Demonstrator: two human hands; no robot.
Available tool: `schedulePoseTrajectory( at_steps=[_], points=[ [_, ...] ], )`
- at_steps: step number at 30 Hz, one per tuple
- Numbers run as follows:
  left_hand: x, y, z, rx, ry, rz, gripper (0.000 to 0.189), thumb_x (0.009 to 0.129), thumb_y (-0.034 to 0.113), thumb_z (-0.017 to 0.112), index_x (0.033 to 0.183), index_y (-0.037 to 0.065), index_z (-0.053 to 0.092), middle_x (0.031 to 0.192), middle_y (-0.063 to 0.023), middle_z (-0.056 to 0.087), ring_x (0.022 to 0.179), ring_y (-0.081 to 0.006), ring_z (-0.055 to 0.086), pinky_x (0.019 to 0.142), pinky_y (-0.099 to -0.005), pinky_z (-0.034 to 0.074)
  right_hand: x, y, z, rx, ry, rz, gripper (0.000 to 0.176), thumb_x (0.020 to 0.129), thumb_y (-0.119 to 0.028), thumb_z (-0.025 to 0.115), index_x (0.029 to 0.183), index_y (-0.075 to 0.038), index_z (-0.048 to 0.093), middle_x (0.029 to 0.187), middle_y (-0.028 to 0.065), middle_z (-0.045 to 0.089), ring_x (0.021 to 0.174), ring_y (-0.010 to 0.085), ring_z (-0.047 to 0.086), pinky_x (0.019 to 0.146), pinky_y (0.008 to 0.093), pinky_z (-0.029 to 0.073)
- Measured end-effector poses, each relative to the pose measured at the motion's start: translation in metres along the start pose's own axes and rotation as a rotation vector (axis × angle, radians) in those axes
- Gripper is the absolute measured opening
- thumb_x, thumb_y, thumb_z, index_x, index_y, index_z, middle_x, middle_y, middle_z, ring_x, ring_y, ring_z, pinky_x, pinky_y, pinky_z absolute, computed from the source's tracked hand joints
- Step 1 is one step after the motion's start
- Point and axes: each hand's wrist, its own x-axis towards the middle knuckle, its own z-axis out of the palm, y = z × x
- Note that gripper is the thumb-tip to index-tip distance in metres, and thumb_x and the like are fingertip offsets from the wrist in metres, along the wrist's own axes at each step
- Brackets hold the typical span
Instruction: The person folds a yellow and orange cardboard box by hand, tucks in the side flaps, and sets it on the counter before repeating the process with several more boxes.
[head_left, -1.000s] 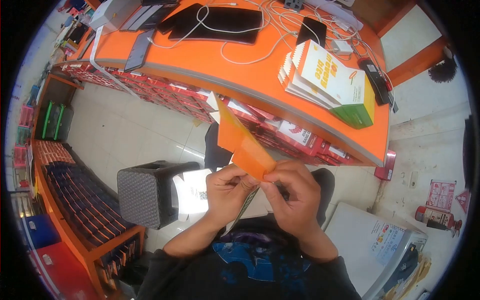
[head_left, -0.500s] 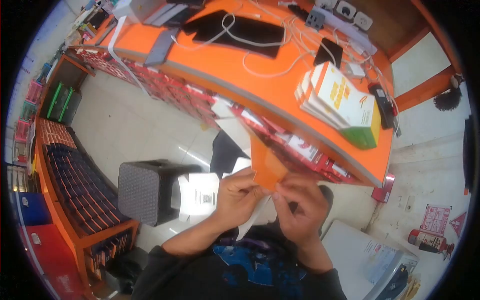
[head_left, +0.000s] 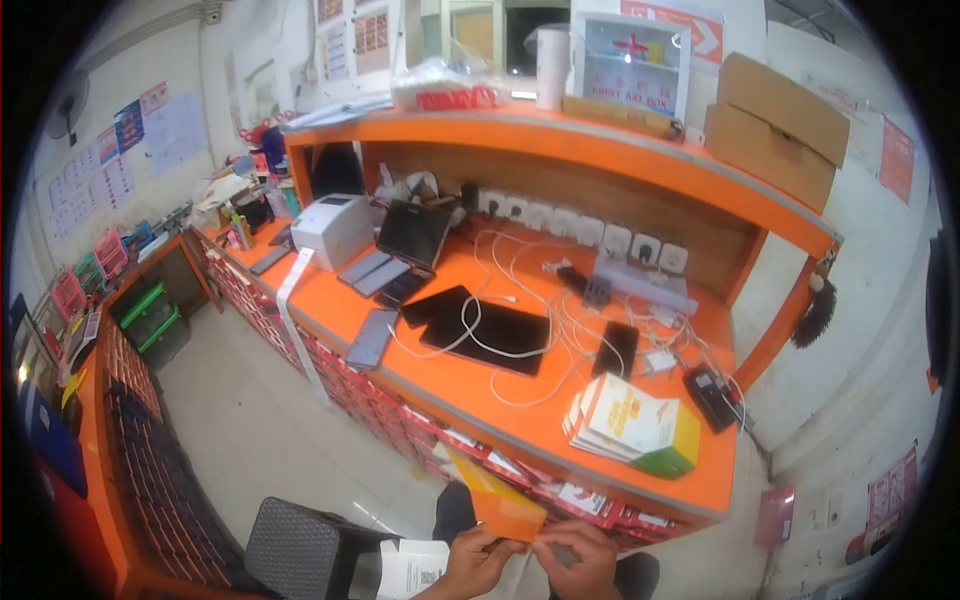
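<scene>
Near the bottom of the view, my left hand (head_left: pixel 476 563) and my right hand (head_left: pixel 578 560) pinch the near edge of an orange piece of folded card (head_left: pixel 507 513), which has a yellow and pale part towards its far end. The fingertips of both hands sit close together on that edge. To the left of my left hand is a white unfolded carton (head_left: pixel 405 569) with a printed code on it. A black textured stool (head_left: pixel 290 545) stands further left.
An orange counter (head_left: pixel 470 410) ahead carries stacked white and green cartons (head_left: pixel 640 425), a black tablet (head_left: pixel 490 335), phones, tangled white cables and a label printer (head_left: pixel 333 232) with a paper strip hanging over the edge. A cardboard box (head_left: pixel 775 150) sits on the upper shelf.
The view has tilted upward, so the hands and card appear lower and more of the counter and shelf shows. Both hands still grip the orange card.
</scene>
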Motion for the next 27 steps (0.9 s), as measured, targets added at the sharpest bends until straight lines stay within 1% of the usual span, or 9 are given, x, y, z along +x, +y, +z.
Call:
schedulePoseTrajectory(
  at_steps=[4, 6, 11, 18, 20, 22, 24, 26, 27],
  points=[
    [0.007, 0.012, 0.006, -0.160, 0.139, -0.049, 0.017, 0.104, 0.008, 0.075, 0.117, -0.002, 0.077, 0.106, -0.0099, 0.081, 0.098, -0.0178, 0.078, 0.083, -0.0323, 0.062, 0.002, -0.004, 0.001, 0.021, -0.051, -0.024, 0.015, 0.095, -0.009, 0.086, 0.100, 0.003, 0.080, 0.099, 0.0142, 0.077, 0.085, 0.0275, 0.075, 0.076, 0.0362, 0.061],
    [0.012, 0.007, 0.000, 0.289, 0.164, 0.172, 0.024, 0.108, 0.028, 0.072, 0.112, 0.005, 0.077, 0.108, -0.0118, 0.080, 0.089, -0.0309, 0.076, 0.079, -0.0375, 0.059, 0.002, -0.003, 0.005, 0.109, -0.039, 0.014, 0.014, 0.095, -0.009, 0.086, 0.099, 0.003, 0.079, 0.105, 0.0159, 0.076, 0.087, 0.0284, 0.074, 0.076, 0.0377, 0.061],
    [0.026, 0.070, 0.006, 0.480, 0.063, 0.509, 0.014, 0.100, 0.005, 0.068, 0.111, 0.003, 0.076, 0.105, -0.0189, 0.077, 0.092, -0.0374, 0.076, 0.079, -0.0432, 0.060, 0.017, -0.005, -0.002, 0.001, -0.100, -0.188, 0.029, 0.088, -0.008, 0.091, 0.106, 0.004, 0.073, 0.135, 0.0259, 0.074, 0.115, 0.0393, 0.077, 0.096, 0.0396, 0.062],
    [0.038, 0.053, -0.001, 0.446, 0.058, 0.558, 0.016, 0.094, 0.002, 0.069, 0.109, 0.003, 0.076, 0.104, -0.0178, 0.078, 0.094, -0.0349, 0.078, 0.080, -0.0454, 0.060, 0.022, 0.009, -0.008, -0.058, -0.155, -0.375, 0.026, 0.096, -0.006, 0.083, 0.115, 0.008, 0.074, 0.132, 0.0264, 0.076, 0.118, 0.0343, 0.077, 0.100, 0.0421, 0.062],
    [0.041, 0.038, -0.001, 0.430, 0.183, 0.370, 0.020, 0.097, 0.006, 0.079, 0.116, 0.000, 0.078, 0.107, -0.0128, 0.082, 0.099, -0.0221, 0.080, 0.083, -0.0338, 0.062, 0.029, 0.021, -0.004, -0.009, -0.127, -0.478, 0.022, 0.101, -0.007, 0.077, 0.118, 0.008, 0.075, 0.132, 0.0255, 0.076, 0.118, 0.0335, 0.077, 0.101, 0.0416, 0.062],
    [0.049, 0.046, -0.006, 0.369, 0.188, 0.369, 0.023, 0.094, 0.007, 0.080, 0.116, 0.001, 0.078, 0.107, -0.0137, 0.081, 0.098, -0.0242, 0.080, 0.082, -0.0346, 0.062, 0.042, 0.001, -0.002, -0.106, -0.103, -0.572, 0.020, 0.100, -0.007, 0.079, 0.114, 0.007, 0.077, 0.129, 0.0229, 0.078, 0.114, 0.0313, 0.078, 0.098, 0.0405, 0.062],
    [0.050, 0.057, -0.010, 0.313, 0.190, 0.362, 0.026, 0.091, 0.007, 0.081, 0.116, 0.002, 0.079, 0.106, -0.0146, 0.081, 0.096, -0.0262, 0.080, 0.082, -0.0355, 0.061, 0.038, 0.003, 0.007, 0.065, -0.171, -0.161, 0.017, 0.098, -0.007, 0.081, 0.111, 0.004, 0.078, 0.124, 0.0198, 0.079, 0.109, 0.0295, 0.077, 0.095, 0.0390, 0.062],
    [0.046, 0.073, -0.006, 0.294, 0.239, 0.346, 0.015, 0.095, 0.006, 0.072, 0.109, 0.002, 0.075, 0.103, -0.0150, 0.079, 0.092, -0.0298, 0.078, 0.080, -0.0448, 0.060, 0.050, -0.019, 0.005, -0.020, -0.186, -0.254, 0.017, 0.096, -0.006, 0.082, 0.111, 0.002, 0.078, 0.119, 0.0176, 0.079, 0.105, 0.0285, 0.076, 0.092, 0.0369, 0.061],
    [0.050, 0.067, -0.007, 0.401, 0.329, 0.534, 0.016, 0.095, 0.009, 0.073, 0.109, 0.002, 0.076, 0.100, -0.0130, 0.080, 0.092, -0.0279, 0.078, 0.079, -0.0444, 0.061, 0.054, -0.028, 0.007, -0.099, -0.172, -0.283, 0.016, 0.097, -0.005, 0.081, 0.111, 0.003, 0.078, 0.118, 0.0182, 0.079, 0.104, 0.0292, 0.076, 0.090, 0.0367, 0.062]
  ],
)
